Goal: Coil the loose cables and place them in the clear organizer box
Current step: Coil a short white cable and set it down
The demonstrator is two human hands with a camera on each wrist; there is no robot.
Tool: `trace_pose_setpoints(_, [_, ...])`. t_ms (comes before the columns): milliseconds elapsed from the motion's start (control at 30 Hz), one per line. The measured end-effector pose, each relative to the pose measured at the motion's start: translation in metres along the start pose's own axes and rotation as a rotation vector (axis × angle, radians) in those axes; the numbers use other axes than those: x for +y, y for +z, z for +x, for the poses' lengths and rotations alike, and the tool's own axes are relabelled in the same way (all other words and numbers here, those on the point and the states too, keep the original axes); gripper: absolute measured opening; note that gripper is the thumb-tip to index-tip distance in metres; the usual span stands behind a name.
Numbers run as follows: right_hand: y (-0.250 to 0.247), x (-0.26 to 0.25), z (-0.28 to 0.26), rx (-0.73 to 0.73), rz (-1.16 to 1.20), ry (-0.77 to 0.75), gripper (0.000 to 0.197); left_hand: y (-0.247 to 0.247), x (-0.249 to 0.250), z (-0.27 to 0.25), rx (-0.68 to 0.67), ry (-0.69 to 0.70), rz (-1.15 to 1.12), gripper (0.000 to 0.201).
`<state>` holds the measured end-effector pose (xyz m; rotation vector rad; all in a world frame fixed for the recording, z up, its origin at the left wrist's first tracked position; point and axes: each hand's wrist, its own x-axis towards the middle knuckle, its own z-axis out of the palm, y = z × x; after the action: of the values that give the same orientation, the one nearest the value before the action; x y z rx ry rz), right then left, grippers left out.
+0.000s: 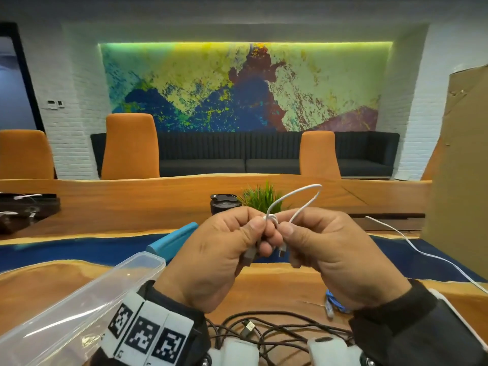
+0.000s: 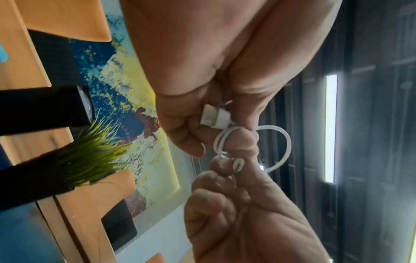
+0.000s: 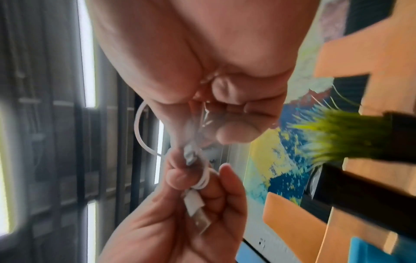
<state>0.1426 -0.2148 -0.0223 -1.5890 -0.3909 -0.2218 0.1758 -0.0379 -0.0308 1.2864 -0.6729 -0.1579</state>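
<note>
Both hands are raised above the table and hold one short white cable. My left hand pinches its small wound coil, with the USB plug lying against the fingers. My right hand pinches the cable beside the coil, near the small connector. A free loop arches up between the two hands. The clear organizer box lies at the lower left, under my left wrist. Its inside is mostly out of sight.
A tangle of dark cables lies on the wooden table below my hands. Another white cable trails off to the right, and a small blue cable lies near my right wrist. Behind are a blue lid, a plant, a black cup and cardboard.
</note>
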Motion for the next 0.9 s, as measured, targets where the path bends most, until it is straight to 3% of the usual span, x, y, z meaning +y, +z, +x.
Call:
trace_pose_setpoints(100, [-0.002, -0.002, 0.001, 0.058, -0.118, -0.034, 0.015, 0.006, -0.003, 0.001, 0.058, 0.008, 0.121, 0.023])
trace_pose_setpoints(233, [-0.005, -0.002, 0.002, 0.098, -0.199, 0.069, 0.014, 0.011, -0.011, 0.003, 0.187, 0.093, 0.531, 0.022])
trace_pose_setpoints(333, [-0.007, 0.0, 0.002, 0.057, -0.244, 0.098, 0.013, 0.006, -0.012, 0.003, 0.197, 0.151, 0.719, 0.023])
trace_pose_setpoints(433, [-0.008, 0.001, 0.003, 0.096, -0.196, 0.086, 0.008, 0.0, -0.011, 0.003, 0.203, 0.096, 0.604, 0.025])
trace_pose_setpoints(533, [-0.013, 0.004, 0.01, 0.293, -0.041, 0.035, 0.006, -0.005, -0.007, 0.004, 0.177, -0.008, 0.348, 0.028])
trace_pose_setpoints(600, [-0.012, 0.008, 0.013, 0.345, 0.11, 0.054, 0.005, -0.005, -0.006, 0.005, 0.142, -0.036, 0.211, 0.027])
trace_pose_setpoints(733, [0.001, 0.013, 0.009, 0.092, 0.411, 0.23, 0.027, 0.003, -0.009, 0.006, 0.144, 0.032, 0.193, 0.021])
trace_pose_setpoints(900, [0.004, 0.018, 0.005, -0.204, 0.543, 0.349, 0.026, -0.002, -0.011, 0.006, 0.193, 0.133, 0.294, 0.024])
